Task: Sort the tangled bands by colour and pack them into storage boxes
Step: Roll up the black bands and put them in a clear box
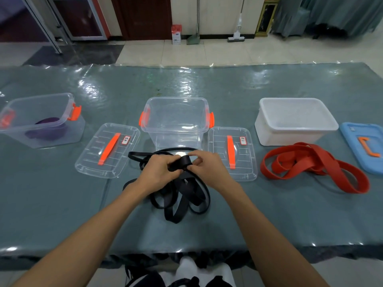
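fingers (187, 167) pinching black bands (180, 195) | clear box (176, 119) behind | red bands (310, 164) right

A plain indoor room, more workroom or hall than home. The long table (62, 204) wears a grey-green cloth under clear plastic sheeting. Beyond it lies a pale tiled floor (228, 52). At 12 o'clock a squeegee mop (236, 36) and a dustpan (193, 39) lean on the cream wall beside a dark wooden door (143, 15); at 1 o'clock hang grey-green curtains (342, 13).
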